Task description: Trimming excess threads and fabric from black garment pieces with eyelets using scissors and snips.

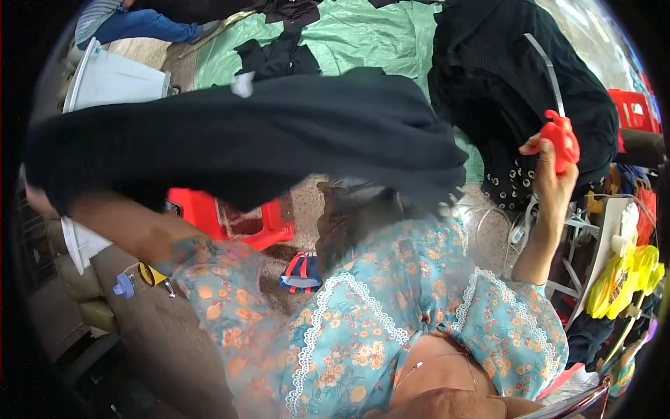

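Observation:
A black knitted garment stretches through the air in front of me, blurred by motion. My left hand grips its far left end; the cloth hides most of the fingers. On the right I hold up a red plastic tool in my right hand, fingers wrapped round it. From its top a thin, curved silvery strip runs up over a heap of black clothing. Shiny metal eyelets line the lower edge of that heap. A small white tag shows on the garment's upper edge.
Green sheeting lies beyond, with more black clothes on it. A white plastic bin stands left, near a seated person's legs. Below the garment is a red stool. Yellow bags hang at right.

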{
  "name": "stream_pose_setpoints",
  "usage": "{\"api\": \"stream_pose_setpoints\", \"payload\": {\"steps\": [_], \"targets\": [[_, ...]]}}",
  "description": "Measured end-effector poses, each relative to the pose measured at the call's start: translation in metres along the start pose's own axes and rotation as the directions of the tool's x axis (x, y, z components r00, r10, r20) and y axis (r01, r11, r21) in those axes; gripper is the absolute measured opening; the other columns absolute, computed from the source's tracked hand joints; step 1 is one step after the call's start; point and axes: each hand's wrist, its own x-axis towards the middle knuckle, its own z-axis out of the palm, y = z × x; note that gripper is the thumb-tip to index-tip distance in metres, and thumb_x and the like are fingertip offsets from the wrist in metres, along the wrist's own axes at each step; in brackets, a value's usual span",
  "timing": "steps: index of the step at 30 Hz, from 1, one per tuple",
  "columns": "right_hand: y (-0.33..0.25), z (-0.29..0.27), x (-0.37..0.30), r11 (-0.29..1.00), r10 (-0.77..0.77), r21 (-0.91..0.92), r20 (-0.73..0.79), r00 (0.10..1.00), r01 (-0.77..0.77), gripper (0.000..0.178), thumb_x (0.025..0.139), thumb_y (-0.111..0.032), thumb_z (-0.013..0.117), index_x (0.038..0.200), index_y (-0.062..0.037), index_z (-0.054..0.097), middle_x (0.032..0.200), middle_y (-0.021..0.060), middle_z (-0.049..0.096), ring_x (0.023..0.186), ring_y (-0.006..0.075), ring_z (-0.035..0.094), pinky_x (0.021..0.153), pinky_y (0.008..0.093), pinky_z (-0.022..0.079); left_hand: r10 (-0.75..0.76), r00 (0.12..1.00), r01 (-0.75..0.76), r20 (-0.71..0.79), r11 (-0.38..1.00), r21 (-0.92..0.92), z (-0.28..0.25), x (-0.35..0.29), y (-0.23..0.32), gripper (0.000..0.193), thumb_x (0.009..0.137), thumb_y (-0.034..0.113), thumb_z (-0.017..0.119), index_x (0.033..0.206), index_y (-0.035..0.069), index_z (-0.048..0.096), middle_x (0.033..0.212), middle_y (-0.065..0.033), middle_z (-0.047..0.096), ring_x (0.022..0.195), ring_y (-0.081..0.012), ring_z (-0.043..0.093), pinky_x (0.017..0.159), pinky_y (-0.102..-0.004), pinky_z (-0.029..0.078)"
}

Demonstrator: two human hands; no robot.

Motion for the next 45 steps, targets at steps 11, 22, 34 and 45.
{"api": "stream_pose_setpoints", "payload": {"steps": [11,22,34,45], "targets": [[0.057,0.051,-0.03,0.917,0.204,-0.386,0.231,0.951,-0.103,0.034,0.087,-0.038,0.067,0.099,-0.0057,0.066,0.06,0.0133,0.055,0.052,0.0199,0.053,0.054,0.0321,0.042,-0.409,0.206,0.834,0.889,0.549,0.06,0.223,-0.408,0.086,0.041,0.085,0.037,0.068,0.114,0.009,0.06,0.091,0.0012,0.061,0.079,-0.0104,0.058,0.064,-0.0251,0.048],[0.047,0.085,-0.045,0.836,0.222,-0.541,0.493,0.842,0.096,0.035,0.083,-0.043,0.067,0.096,-0.0115,0.064,0.062,0.0163,0.061,0.062,0.0377,0.063,0.055,0.0455,0.047,-0.626,0.364,0.93,0.69,0.279,-0.238,0.244,-0.518,0.17,0.023,0.084,0.011,0.071,0.105,0.002,0.066,0.1,-0.0007,0.062,0.093,-0.0104,0.056,0.086,-0.0232,0.042],[0.042,0.124,-0.046,0.856,0.116,-0.446,0.657,0.745,0.26,0.037,0.082,-0.046,0.066,0.088,-0.0095,0.063,0.066,0.0146,0.064,0.064,0.0355,0.064,0.057,0.0442,0.05,-0.475,-0.071,0.763,0.877,-0.592,-0.259,0.228,-0.513,0.157,0.024,0.097,0.022,0.044,0.102,0.005,0.06,0.102,-0.0171,0.066,0.102,-0.0353,0.064,0.074,-0.0471,0.059],[0.05,0.119,-0.041,0.899,0.133,-0.415,0.566,0.814,0.141,0.034,0.083,-0.042,0.067,0.093,-0.0098,0.064,0.062,0.0142,0.062,0.062,0.0365,0.063,0.055,0.044,0.048,-0.395,-0.108,0.869,0.913,-0.483,-0.106,0.229,-0.502,0.206,0.042,0.097,0.045,0.044,0.107,0.005,0.055,0.103,-0.0148,0.063,0.094,-0.036,0.067,0.066,-0.0407,0.06]]}}
